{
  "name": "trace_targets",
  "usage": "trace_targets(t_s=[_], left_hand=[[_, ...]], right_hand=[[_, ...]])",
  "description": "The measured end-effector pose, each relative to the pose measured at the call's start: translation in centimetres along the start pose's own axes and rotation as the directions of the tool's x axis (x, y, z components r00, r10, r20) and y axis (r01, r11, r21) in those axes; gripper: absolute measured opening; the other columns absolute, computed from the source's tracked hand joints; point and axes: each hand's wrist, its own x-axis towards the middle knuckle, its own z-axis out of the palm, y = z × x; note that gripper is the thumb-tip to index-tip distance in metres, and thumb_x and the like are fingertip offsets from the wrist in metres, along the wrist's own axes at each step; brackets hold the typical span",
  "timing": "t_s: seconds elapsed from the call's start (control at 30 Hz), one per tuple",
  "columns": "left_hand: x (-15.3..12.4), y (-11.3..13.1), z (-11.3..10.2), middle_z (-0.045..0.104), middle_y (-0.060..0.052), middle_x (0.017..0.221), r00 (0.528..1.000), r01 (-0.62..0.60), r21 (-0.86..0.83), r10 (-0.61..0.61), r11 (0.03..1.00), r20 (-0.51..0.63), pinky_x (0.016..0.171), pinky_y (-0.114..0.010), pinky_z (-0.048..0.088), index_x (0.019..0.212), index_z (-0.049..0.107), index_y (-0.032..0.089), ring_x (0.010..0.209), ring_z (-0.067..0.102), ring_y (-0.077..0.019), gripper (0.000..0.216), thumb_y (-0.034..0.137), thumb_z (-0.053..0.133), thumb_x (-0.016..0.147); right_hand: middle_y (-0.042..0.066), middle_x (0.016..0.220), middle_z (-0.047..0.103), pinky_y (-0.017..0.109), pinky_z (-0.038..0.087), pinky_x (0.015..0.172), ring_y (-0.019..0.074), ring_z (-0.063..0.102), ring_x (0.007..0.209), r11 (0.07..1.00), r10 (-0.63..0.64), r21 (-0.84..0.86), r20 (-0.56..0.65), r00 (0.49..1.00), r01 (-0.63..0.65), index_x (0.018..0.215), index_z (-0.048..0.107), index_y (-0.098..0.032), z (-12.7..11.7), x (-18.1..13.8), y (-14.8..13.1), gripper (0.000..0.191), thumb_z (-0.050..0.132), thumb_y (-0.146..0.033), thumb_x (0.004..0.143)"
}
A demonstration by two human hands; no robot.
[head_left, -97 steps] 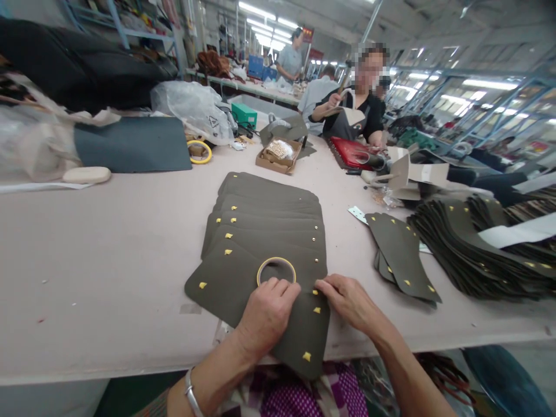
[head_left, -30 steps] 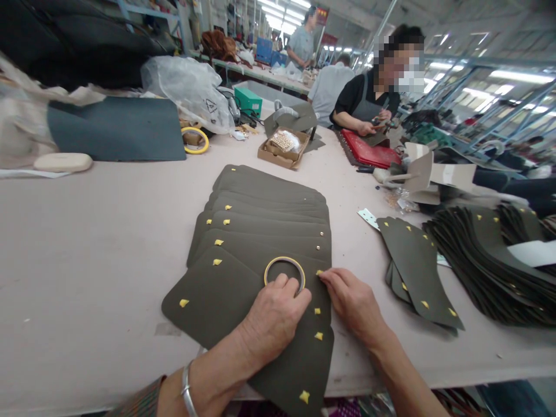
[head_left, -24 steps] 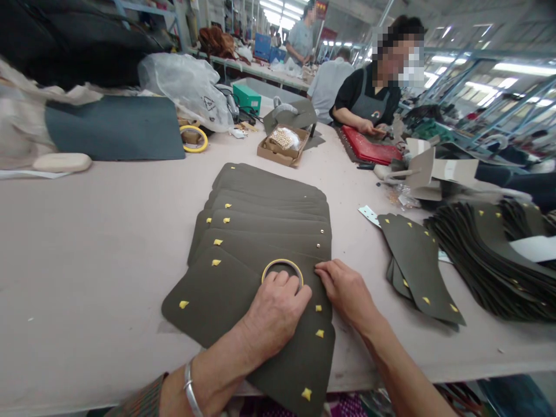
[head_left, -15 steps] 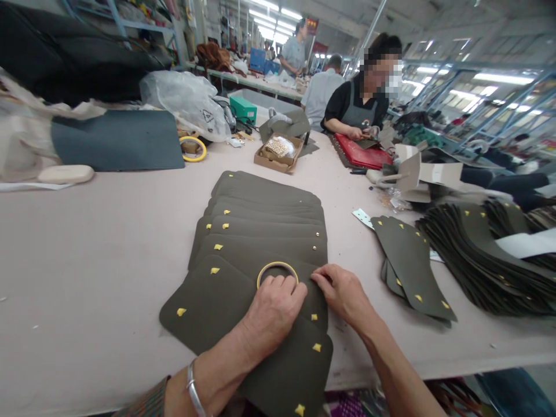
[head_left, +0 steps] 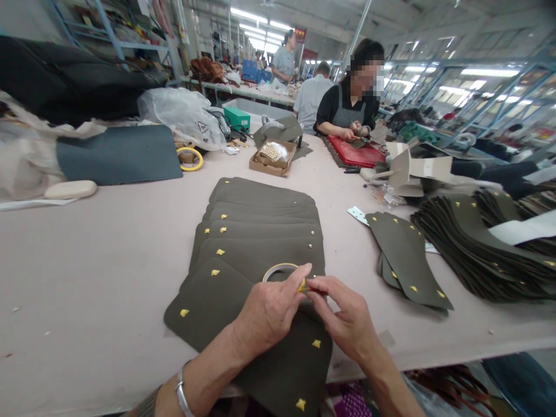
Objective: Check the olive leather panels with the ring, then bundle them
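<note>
My left hand [head_left: 271, 304] is closed around a narrow roll of yellow tape [head_left: 280, 267], whose rim shows above the fingers. My right hand [head_left: 343, 310] meets it with thumb and forefinger pinched at a yellow bit of the tape by the left fingertips. Beneath both hands lies a fanned stack of dark olive panels [head_left: 260, 217] with rounded corners. Small yellow tape pieces [head_left: 185, 313] are stuck along the panels' left side and on the nearest ones. A few shiny studs [head_left: 310, 246] show near the right edge.
To the right are smaller olive strips [head_left: 399, 249] and a thick pile of them [head_left: 469, 249]. Farther back stand a small box of studs [head_left: 273, 156], another yellow tape roll [head_left: 191, 159] and a dark sheet [head_left: 121, 153]. A co-worker [head_left: 350, 110] handles a red piece [head_left: 356, 152] across the table.
My right hand has left the panel's right edge and come against the tape roll. My left hand has turned and its thumb side has risen toward the right hand. The view has shifted slightly.
</note>
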Motion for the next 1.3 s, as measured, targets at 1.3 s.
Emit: trace_targets(t_s=[1.3], left_hand=[[0.4,-0.6,1.7,0.056,-0.003,0.084,0.972,0.084,0.328,-0.149,0.941,0.179,0.068,-0.032,0.048,0.086,0.056,0.02,0.079,0.049,-0.02,0.013,0.016,0.045,0.092]], right_hand=[[0.001,0.062,0.066,0.025,0.045,0.053,0.0148,0.059,0.057,0.845,0.535,-0.072,0.145,0.832,-0.531,0.074,0.069,-0.018,0.0,2.3,4.9,0.022,0.056,-0.035,0.08]])
